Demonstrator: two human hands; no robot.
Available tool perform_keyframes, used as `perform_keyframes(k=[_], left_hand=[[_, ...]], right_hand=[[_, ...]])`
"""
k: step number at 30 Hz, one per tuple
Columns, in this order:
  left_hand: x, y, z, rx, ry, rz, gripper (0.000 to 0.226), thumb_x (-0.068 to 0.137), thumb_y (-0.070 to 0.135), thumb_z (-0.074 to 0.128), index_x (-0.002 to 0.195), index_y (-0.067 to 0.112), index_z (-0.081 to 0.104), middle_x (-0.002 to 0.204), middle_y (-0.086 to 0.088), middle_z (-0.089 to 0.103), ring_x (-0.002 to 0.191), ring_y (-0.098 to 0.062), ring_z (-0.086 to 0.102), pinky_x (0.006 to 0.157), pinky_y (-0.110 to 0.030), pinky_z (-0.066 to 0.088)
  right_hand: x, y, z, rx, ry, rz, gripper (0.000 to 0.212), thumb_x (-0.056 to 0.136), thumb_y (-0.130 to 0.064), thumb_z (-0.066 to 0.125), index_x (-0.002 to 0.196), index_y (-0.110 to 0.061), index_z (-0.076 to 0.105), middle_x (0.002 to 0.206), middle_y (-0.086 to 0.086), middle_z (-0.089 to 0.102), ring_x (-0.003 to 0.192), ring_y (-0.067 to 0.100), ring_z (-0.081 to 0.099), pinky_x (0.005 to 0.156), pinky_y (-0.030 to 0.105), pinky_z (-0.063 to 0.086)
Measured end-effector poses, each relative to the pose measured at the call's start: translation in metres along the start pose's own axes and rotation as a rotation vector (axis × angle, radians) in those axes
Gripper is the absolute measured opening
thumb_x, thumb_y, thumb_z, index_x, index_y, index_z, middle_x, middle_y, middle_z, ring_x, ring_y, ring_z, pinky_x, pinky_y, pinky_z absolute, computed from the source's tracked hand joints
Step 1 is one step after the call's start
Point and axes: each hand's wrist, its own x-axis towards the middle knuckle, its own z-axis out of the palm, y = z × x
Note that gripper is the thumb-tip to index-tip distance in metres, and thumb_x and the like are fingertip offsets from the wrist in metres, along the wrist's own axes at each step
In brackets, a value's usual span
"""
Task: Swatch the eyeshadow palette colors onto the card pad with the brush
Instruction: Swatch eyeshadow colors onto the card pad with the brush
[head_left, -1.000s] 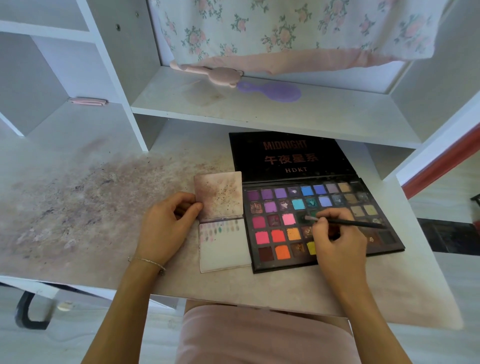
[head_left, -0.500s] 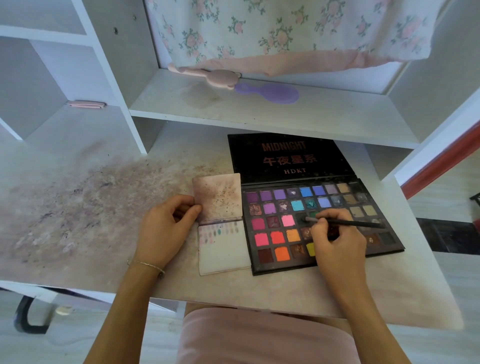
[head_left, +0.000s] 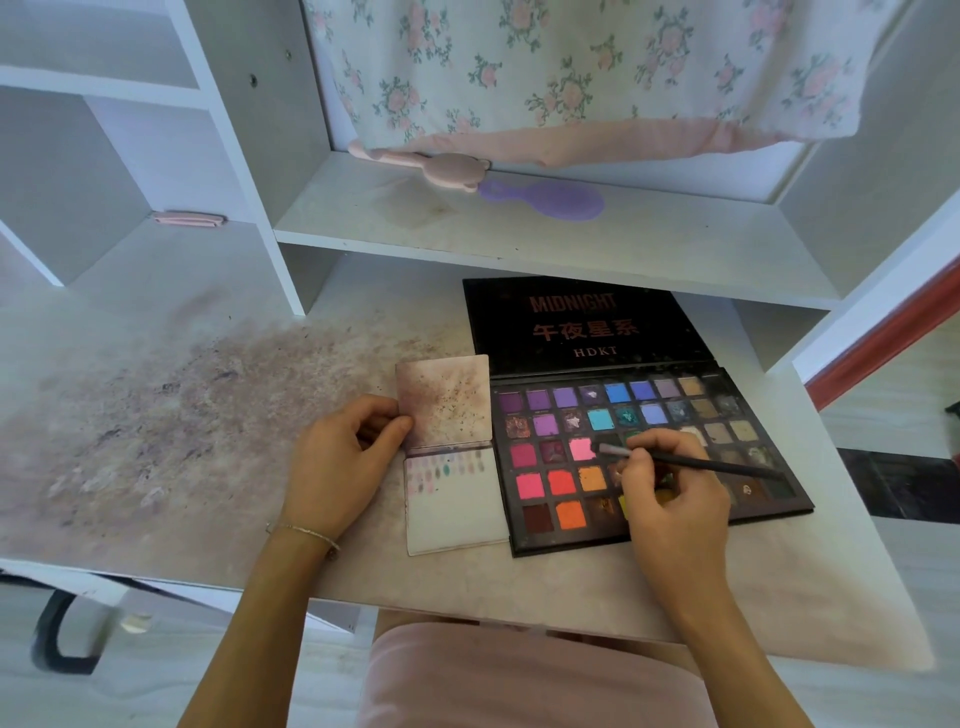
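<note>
We see the right hand (head_left: 670, 499) pinching the brush (head_left: 691, 462), its tip resting at a dark pan beside the bright pink one in the open eyeshadow palette (head_left: 649, 452) on the worktop (head_left: 208, 441). The left hand (head_left: 337, 462) curls its fingers and thumb on the flipped-up cover of the card pad (head_left: 454, 499), which lies touching the palette's left edge, small swatches along its top.

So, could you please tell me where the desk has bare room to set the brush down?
Free: the stained desk left of the left hand, and the front strip below the palette. Crowded: the card pad against the palette, both hands there.
</note>
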Motion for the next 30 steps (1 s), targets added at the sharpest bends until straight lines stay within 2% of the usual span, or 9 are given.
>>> perform_keyframes(k=[2,4,7,10,12,16,23,30], left_hand=[[0.0,0.0,0.0,-0.003,0.0,0.003,0.007,0.083,0.013,0.063,0.086,0.017,0.067,0.069,0.014,0.06,0.066,0.001,0.056,0.059,-0.001,0.038],[0.0,0.001,0.0,-0.014,0.001,0.003,0.007,0.083,0.012,0.063,0.085,0.018,0.066,0.068,0.016,0.06,0.065,0.0,0.056,0.06,-0.001,0.039],[-0.001,0.001,0.0,-0.022,0.008,0.003,0.008,0.083,0.011,0.064,0.084,0.018,0.066,0.067,0.018,0.059,0.062,0.0,0.056,0.059,-0.001,0.039],[-0.001,0.001,0.0,-0.024,0.012,0.013,0.008,0.082,0.011,0.064,0.083,0.019,0.066,0.067,0.02,0.058,0.065,0.006,0.057,0.059,-0.002,0.039],[-0.001,0.001,0.0,-0.017,0.01,0.017,0.007,0.083,0.012,0.064,0.083,0.019,0.066,0.067,0.021,0.058,0.062,0.004,0.057,0.06,-0.003,0.04],[0.0,-0.001,0.0,-0.021,0.008,0.014,0.006,0.083,0.013,0.064,0.084,0.019,0.067,0.068,0.02,0.058,0.063,0.003,0.057,0.06,-0.002,0.039],[0.0,-0.002,0.001,-0.06,0.001,0.0,0.014,0.083,0.012,0.064,0.079,0.025,0.062,0.066,0.018,0.059,0.069,0.009,0.056,0.059,-0.002,0.038],[0.0,-0.003,0.002,-0.049,-0.003,-0.009,0.011,0.083,0.014,0.064,0.081,0.024,0.063,0.066,0.018,0.06,0.065,0.005,0.057,0.059,-0.003,0.039]], right_hand=[[-0.005,-0.007,0.008,0.05,-0.047,-0.008,0.03,0.087,-0.008,0.053,0.081,-0.038,0.051,0.067,-0.004,0.058,0.068,0.006,0.059,0.052,0.013,0.048],[-0.011,-0.016,0.018,0.113,-0.125,0.003,0.023,0.083,-0.019,0.051,0.08,-0.042,0.053,0.074,-0.004,0.061,0.062,0.011,0.059,0.05,0.021,0.05],[-0.017,-0.025,0.035,0.124,-0.216,-0.026,0.019,0.08,-0.021,0.053,0.079,-0.039,0.056,0.071,-0.002,0.061,0.06,0.013,0.059,0.051,0.028,0.05],[-0.021,-0.031,0.052,0.112,-0.283,-0.066,0.016,0.078,-0.019,0.056,0.076,-0.035,0.056,0.071,-0.005,0.06,0.067,0.011,0.058,0.057,0.022,0.048],[-0.022,-0.033,0.06,0.067,-0.331,-0.087,0.011,0.078,-0.018,0.056,0.076,-0.029,0.057,0.075,-0.006,0.06,0.073,0.009,0.058,0.062,0.018,0.047],[-0.023,-0.03,0.065,-0.02,-0.372,-0.112,0.004,0.079,-0.016,0.057,0.078,-0.019,0.059,0.076,-0.002,0.06,0.076,0.011,0.056,0.067,0.026,0.048],[-0.022,-0.032,0.066,-0.068,-0.374,-0.139,0.005,0.078,-0.021,0.054,0.078,-0.019,0.059,0.074,-0.003,0.059,0.075,0.01,0.054,0.066,0.027,0.046],[-0.023,-0.032,0.066,-0.089,-0.397,-0.125,0.003,0.077,-0.023,0.053,0.077,-0.025,0.055,0.075,-0.009,0.055,0.077,0.009,0.053,0.065,0.024,0.045]])
